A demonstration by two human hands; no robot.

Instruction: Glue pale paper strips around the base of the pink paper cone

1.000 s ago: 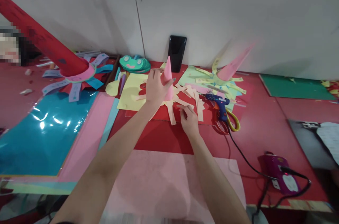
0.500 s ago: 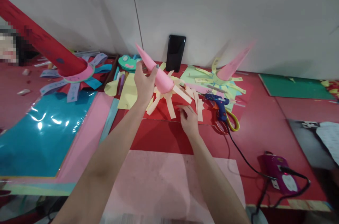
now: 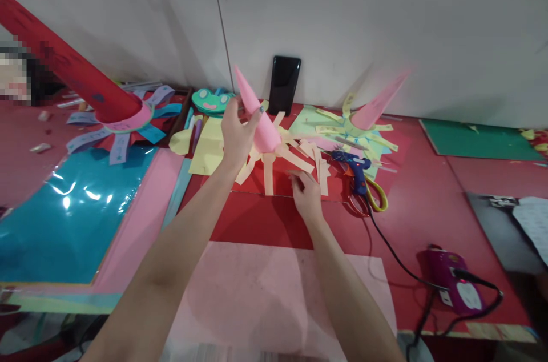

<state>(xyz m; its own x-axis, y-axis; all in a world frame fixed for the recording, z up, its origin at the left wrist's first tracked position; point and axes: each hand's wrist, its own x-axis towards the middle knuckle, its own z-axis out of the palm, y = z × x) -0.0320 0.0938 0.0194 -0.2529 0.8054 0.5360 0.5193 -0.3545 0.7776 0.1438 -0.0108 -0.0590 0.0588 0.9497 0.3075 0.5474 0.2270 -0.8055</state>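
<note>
My left hand (image 3: 238, 136) grips a pink paper cone (image 3: 266, 132) around its middle, thumb on the near side. The cone tilts a little to the left, and pale peach paper strips (image 3: 268, 173) fan out from its base over a red sheet (image 3: 282, 179). Just right of these strips, my right hand (image 3: 307, 193) hovers low over the red sheet, fingers bent together; whether something small is between them cannot be made out. Loose peach strips (image 3: 322, 176) lie beside its fingertips.
A black phone (image 3: 285, 85) leans on the wall. To the right are a blue glue gun (image 3: 358, 176), yellow-handled scissors (image 3: 379, 196), a second pink cone (image 3: 379, 105) and a purple power box (image 3: 456, 282). At left stands a red paper tube (image 3: 94, 88) beside a blue glossy sheet (image 3: 72, 219).
My left hand has shifted slightly right and turned the pink cone more upright, and its strips have swung round. My right hand has barely moved.
</note>
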